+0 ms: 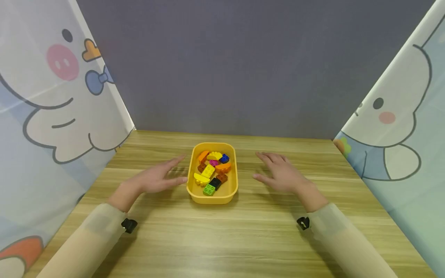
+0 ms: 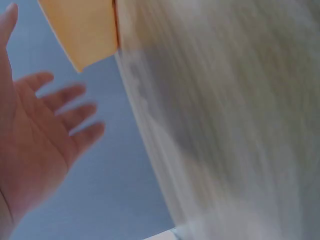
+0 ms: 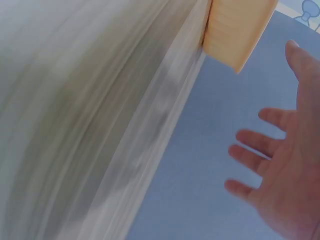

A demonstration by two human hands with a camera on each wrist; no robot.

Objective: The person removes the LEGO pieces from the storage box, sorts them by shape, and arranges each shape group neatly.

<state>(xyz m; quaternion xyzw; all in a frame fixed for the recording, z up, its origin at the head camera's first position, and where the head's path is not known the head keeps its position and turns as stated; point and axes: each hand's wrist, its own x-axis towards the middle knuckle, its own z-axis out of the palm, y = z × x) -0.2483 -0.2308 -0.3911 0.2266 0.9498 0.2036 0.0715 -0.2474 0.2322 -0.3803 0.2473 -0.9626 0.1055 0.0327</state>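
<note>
A yellow oval-cornered tub (image 1: 213, 200) stands on the wooden table, holding several toy building bricks. Among them are a yellow brick (image 1: 208, 171), a lime green brick (image 1: 209, 189), a black brick (image 1: 216, 183), a blue brick (image 1: 224, 158) and an orange curved brick (image 1: 223, 167). To the left of the tub my left hand (image 1: 156, 177) hovers with fingers spread, its thumb tip close by the rim. On the other side my right hand (image 1: 281, 173) is held apart from the tub, fingers extended. Both wrist views show bare palms, with the tub's wall (image 2: 87, 32) beyond the fingers.
The wooden table (image 1: 215, 239) runs back to a dark grey panel (image 1: 222, 69). Cartoon-printed cloths hang on the left (image 1: 41, 100) and right (image 1: 399, 127). Each sleeve cuff carries a small black clip, one being the left clip (image 1: 129, 225).
</note>
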